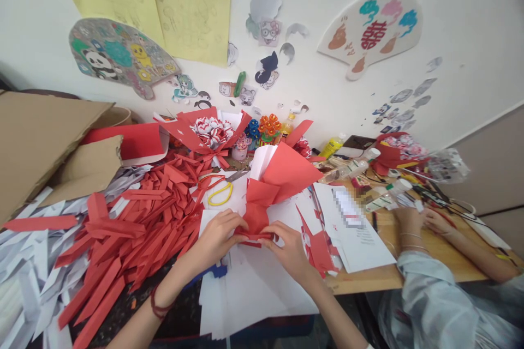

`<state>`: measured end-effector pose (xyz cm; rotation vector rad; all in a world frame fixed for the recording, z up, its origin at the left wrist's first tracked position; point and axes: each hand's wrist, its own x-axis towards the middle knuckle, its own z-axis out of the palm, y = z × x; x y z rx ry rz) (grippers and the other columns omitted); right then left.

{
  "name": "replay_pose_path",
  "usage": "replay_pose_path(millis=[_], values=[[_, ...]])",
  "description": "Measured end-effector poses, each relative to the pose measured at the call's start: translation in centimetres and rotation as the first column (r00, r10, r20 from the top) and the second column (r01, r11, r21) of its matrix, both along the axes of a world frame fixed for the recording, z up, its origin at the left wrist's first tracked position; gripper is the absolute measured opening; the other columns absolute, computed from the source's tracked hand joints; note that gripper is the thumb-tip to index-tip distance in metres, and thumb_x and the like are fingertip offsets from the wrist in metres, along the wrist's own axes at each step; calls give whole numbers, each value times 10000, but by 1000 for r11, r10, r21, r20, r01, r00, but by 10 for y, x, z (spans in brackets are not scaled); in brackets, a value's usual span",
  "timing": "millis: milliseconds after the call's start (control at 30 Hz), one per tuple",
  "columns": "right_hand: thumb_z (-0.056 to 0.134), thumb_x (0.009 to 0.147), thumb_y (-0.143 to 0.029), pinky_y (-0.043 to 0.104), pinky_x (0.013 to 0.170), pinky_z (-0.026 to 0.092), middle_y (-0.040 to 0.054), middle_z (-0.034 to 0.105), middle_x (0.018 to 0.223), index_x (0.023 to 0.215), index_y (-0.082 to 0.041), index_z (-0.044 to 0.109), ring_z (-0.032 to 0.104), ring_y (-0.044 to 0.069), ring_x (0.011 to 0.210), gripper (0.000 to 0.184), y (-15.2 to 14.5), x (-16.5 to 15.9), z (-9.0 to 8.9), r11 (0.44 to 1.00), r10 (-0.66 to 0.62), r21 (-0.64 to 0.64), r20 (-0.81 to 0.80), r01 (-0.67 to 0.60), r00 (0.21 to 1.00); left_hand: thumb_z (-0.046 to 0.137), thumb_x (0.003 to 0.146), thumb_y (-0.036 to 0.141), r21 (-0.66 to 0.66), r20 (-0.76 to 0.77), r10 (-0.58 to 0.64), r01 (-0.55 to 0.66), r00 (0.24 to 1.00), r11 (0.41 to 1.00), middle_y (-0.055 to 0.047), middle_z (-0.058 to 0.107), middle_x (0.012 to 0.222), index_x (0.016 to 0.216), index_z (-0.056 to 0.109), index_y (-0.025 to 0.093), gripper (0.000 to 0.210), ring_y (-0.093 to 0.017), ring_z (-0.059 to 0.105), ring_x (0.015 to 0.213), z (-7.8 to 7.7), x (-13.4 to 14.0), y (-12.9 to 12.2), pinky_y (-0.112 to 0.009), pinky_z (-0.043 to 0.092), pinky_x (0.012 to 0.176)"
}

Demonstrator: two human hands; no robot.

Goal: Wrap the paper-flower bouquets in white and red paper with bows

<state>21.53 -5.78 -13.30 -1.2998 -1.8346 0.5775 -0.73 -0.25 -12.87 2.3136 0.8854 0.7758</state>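
Observation:
A red paper bouquet wrap (282, 177), with white paper showing inside its upper left, stands over white sheets (254, 289). Its narrow lower end lies between my two hands. My left hand (223, 232) pinches the folded red edge at the left. My right hand (286, 245) pinches the same edge at the right, thumb and fingers together. Just beyond my left hand are scissors with yellow handles (220, 194) and another pair with red handles (207, 180). Red paper scraps (319, 248) lie right of my right hand.
Heaps of folded red paper strips (164, 212) and white strips (28, 283) fill the left, below a cardboard box (36, 142). A finished bouquet (210, 133) stands behind. At right, a co-worker's hands (413, 223) work near bottles (388, 193) and printed sheets (356, 245).

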Motion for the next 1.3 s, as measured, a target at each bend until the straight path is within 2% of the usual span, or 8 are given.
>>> replay_pose_path(millis=[433,767,867,1000,1100,1167,1233,1300], values=[[607,908,-133,309,703,489,56,679,902,987,-187,670,596,168,792,115,-5,7,4,942,99,298,188,-153,977,540,952,218,233,-96,-72,92,993,968,-29,677,935,963,621,189,87,-177,548,885,3,-6,-6,-314,362,752],[663,884,-263,273,634,440,16,612,747,739,-186,651,560,144,690,165,-2,-4,-1,997,-70,-43,-89,67,994,571,940,314,205,-27,85,-77,996,976,-38,690,864,995,640,180,160,-174,594,806,-5,3,-3,-304,419,715],[678,863,-293,255,576,414,2,604,694,693,-177,645,523,126,612,209,2,-6,1,978,-134,-179,-142,108,981,562,942,257,458,-78,115,-67,990,887,-80,683,1049,1110,618,180,192,-187,601,898,-5,2,-7,-322,437,761],[665,869,-308,245,554,434,3,614,672,694,-175,651,538,127,594,220,4,-8,4,964,-154,-239,-156,114,976,481,945,127,780,-209,91,110,974,616,-74,693,1140,1166,639,173,276,-192,592,1012,-3,-3,-15,-365,416,898],[640,896,-315,261,577,486,30,663,752,826,-179,681,586,147,636,159,0,-8,5,984,-166,-76,-40,162,985,410,935,89,848,-226,113,138,968,512,-100,702,1157,1136,668,109,327,-207,601,1061,-3,-4,-18,-365,427,931],[656,890,-324,312,688,536,82,708,933,1045,-171,685,645,198,784,219,-3,-6,3,956,-213,238,150,174,965,408,922,96,871,-230,128,145,965,469,-122,699,1172,1133,674,86,340,-219,618,1061,-5,-3,-19,-367,449,932],[656,892,-273,373,811,538,111,707,1101,1218,-158,640,659,251,940,346,-6,-3,0,837,-273,547,394,15,878,407,916,108,886,-226,146,141,963,441,-141,695,1180,1136,675,74,348,-223,631,1061,-7,-2,-19,-364,463,934],[563,927,-175,389,866,528,104,706,1150,1239,-128,641,658,265,1012,324,-7,0,-3,724,-304,658,573,-207,761,401,913,116,898,-206,155,124,966,422,-145,701,1167,1121,682,72,352,-228,641,1054,-8,-1,-18,-368,470,930]])
